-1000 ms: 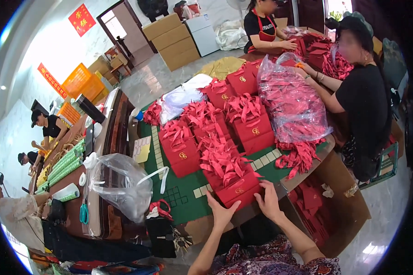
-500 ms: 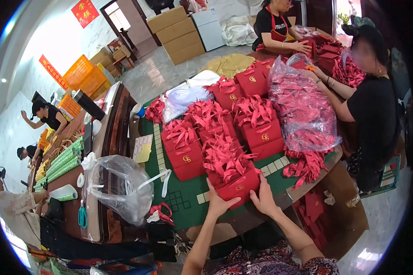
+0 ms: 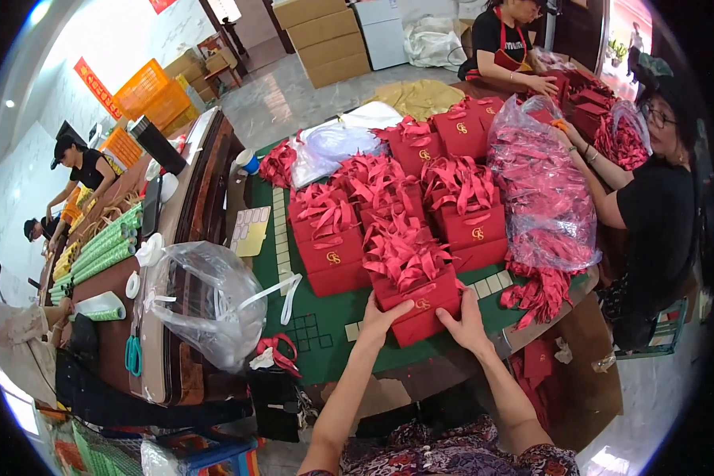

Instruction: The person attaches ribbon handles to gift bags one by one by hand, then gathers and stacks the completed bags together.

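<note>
Between my two hands is a stack of red gift bags (image 3: 416, 312) with a gold emblem on the front and a tangle of red ribbon handles on top. My left hand (image 3: 382, 320) grips its left side, thumb across the front. On the right side my right hand (image 3: 466, 324) presses in the same way, its fingers partly hidden behind the bags. The stack rests at the near edge of the green table mat (image 3: 333, 366). More bag stacks (image 3: 325, 258) stand close behind it and to the left, with another stack (image 3: 468, 230) at the right.
A clear plastic sack of red bags (image 3: 543, 190) lies right, beside a co-worker (image 3: 658, 198). An open carton (image 3: 587, 381) sits below the table edge. At left are a crumpled clear bag (image 3: 214, 305), teal scissors (image 3: 133, 357) and green rolls (image 3: 107, 250). Other people work farther off.
My view has shifted, so the table sits slightly differently in the picture. Both hands keep their hold on the stack. The co-worker at right has turned their head; one at far left has lowered an arm.
</note>
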Demonstrator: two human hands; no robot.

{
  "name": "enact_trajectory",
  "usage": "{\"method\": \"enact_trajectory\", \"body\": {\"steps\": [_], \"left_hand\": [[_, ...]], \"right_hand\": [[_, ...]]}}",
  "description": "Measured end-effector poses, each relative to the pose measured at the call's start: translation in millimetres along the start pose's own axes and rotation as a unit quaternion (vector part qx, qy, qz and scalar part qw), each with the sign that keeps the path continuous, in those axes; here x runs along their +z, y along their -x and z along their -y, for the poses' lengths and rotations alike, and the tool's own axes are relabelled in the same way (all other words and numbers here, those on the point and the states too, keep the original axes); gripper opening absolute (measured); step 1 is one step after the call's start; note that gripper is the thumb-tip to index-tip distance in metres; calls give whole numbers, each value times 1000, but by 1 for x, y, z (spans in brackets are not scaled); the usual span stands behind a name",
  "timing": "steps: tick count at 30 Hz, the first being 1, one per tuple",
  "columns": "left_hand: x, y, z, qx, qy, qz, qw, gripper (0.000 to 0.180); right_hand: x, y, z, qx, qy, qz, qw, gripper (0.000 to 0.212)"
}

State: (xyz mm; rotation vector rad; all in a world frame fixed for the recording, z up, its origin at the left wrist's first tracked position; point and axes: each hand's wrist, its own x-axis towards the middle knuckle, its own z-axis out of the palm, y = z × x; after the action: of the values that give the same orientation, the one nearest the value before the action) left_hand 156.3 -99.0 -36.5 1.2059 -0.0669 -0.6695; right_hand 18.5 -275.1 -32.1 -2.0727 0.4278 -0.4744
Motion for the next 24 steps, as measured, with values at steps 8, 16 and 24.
{"method": "enact_trajectory", "body": {"steps": [8, 16, 24], "left_hand": [[11, -12, -1, -6, 34, -29, 999, 79], [18, 10, 4, 41, 20, -3, 999, 65], [12, 49, 22, 10, 55, 44, 997, 72]], "right_hand": [[-9, -24, 3, 46, 13, 12, 999, 77], [-14, -16, -11, 145, -84, 42, 985, 91], [-49, -9, 32, 128, -135, 82, 979, 74]]}}
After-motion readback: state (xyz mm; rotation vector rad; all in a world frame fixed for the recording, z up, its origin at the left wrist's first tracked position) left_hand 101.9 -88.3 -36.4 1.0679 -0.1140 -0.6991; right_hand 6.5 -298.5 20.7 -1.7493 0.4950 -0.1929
